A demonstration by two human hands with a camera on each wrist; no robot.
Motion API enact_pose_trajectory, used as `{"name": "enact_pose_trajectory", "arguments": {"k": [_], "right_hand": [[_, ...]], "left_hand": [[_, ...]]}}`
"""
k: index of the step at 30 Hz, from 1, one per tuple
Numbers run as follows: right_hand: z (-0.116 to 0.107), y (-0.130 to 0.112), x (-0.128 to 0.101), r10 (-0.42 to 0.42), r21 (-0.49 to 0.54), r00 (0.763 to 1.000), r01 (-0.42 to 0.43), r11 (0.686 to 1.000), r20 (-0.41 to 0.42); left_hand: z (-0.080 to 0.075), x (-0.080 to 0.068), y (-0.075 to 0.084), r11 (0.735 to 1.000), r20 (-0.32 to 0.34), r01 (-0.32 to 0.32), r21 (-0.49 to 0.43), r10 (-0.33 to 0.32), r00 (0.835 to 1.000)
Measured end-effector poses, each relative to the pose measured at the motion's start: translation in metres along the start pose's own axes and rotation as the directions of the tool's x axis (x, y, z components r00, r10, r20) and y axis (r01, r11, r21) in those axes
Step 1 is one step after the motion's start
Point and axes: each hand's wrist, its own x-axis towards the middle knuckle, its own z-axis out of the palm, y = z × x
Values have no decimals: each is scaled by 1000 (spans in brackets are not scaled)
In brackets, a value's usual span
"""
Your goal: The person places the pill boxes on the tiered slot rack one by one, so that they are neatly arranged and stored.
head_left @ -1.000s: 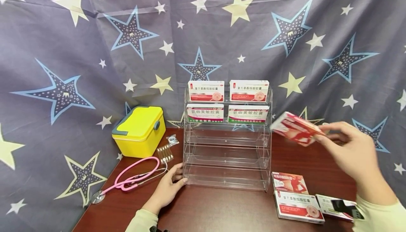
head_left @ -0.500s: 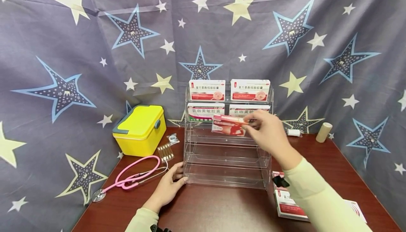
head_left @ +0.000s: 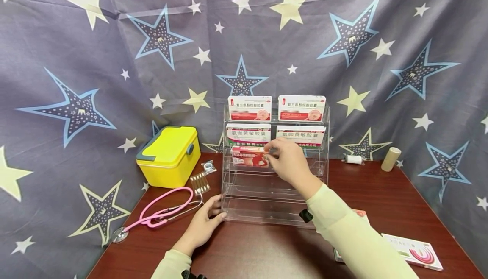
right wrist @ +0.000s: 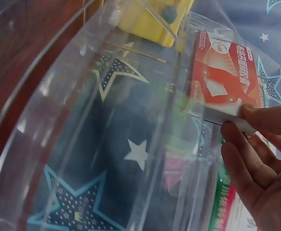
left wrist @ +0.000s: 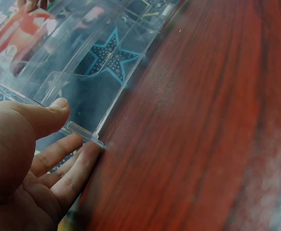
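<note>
A clear tiered display rack [head_left: 263, 216] stands on the table. My right hand [head_left: 289, 160] pinches a red medicine box [head_left: 248, 157] by its right end, at the left of the rack's third tier. In the right wrist view, the thumb and fingers hold the edge of that red box [right wrist: 222, 72]. My left hand [head_left: 203, 224] is at the rack's lower left corner. The left wrist view shows its thumb [left wrist: 53, 115] on one side of the clear rack edge [left wrist: 85, 131] and fingers on the other.
Upper tiers hold white-red boxes [head_left: 249, 108] and white-green boxes [head_left: 248, 133]. To the left are a yellow case [head_left: 169, 158], a pink stethoscope [head_left: 160, 215] and cotton swabs [head_left: 200, 182]. Rightward lie a white box [head_left: 413, 251], a white roll [head_left: 353, 159] and a beige roll [head_left: 390, 159].
My right hand has carried the red box leftward from the right of the rack to the third tier's left side. The left hand has stayed at the rack's corner.
</note>
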Motion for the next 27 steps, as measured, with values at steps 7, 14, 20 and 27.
{"name": "enact_pose_trajectory", "arguments": {"k": [7, 14, 20, 27], "right_hand": [[14, -1, 0, 22, 89, 1000, -23, 996, 17], [18, 0, -1, 18, 102, 999, -21, 995, 33], [22, 1, -1, 25, 124, 999, -28, 992, 24], [23, 3, -2, 29, 136, 1000, -30, 990, 10]], "left_hand": [[1, 1, 0, 1000, 1, -5, 1, 5, 1000], [1, 1, -1, 1000, -3, 2, 9, -2, 1000], [0, 0, -1, 1000, -4, 11, 7, -11, 1000], [1, 0, -1, 1000, -12, 11, -1, -11, 1000]]}}
